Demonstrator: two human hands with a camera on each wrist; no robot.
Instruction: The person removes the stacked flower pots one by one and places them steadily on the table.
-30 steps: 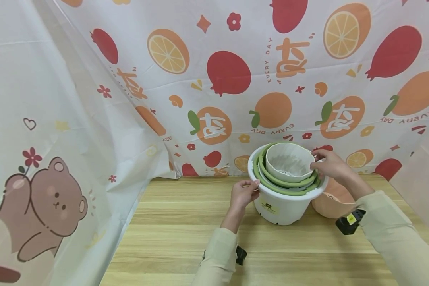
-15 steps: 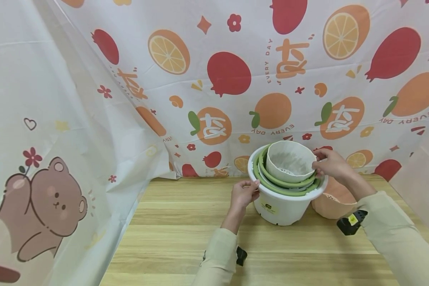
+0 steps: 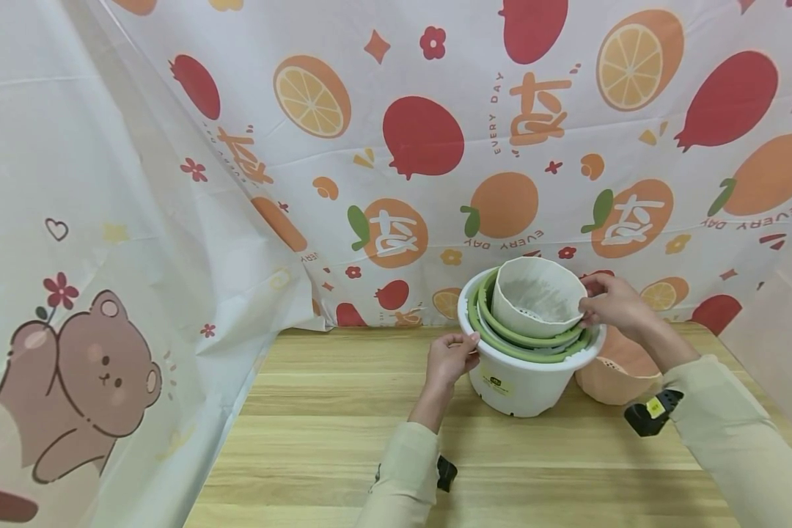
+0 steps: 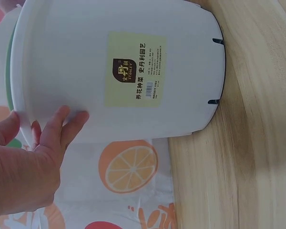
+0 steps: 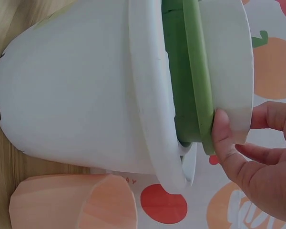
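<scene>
A large white flowerpot (image 3: 521,385) with a yellow label (image 4: 136,69) stands upright on the table, several pots nested in it. Green rims (image 5: 200,71) show inside its mouth. Topmost is a small white flowerpot (image 3: 537,290) with a wavy rim and drain holes, raised partly out and tilted. My right hand (image 3: 615,302) pinches this small pot's rim at its right side, thumb outside. At the large pot's left, my left hand (image 3: 449,358) pinches the rim, thumb on the rim and fingers against the outer wall. The pots' lower parts inside the stack are hidden.
A peach-coloured flowerpot (image 3: 610,378) lies tipped beside the stack on the right, under the right forearm. The wooden table (image 3: 323,425) meets a fruit-print cloth (image 3: 343,169) behind and a bear-print cloth (image 3: 171,323) at left.
The small white flowerpot has risen slightly out of the stack and shifted a little right, its mouth tilting more towards me. My right hand has moved with it; the left hand stays on the large pot's rim.
</scene>
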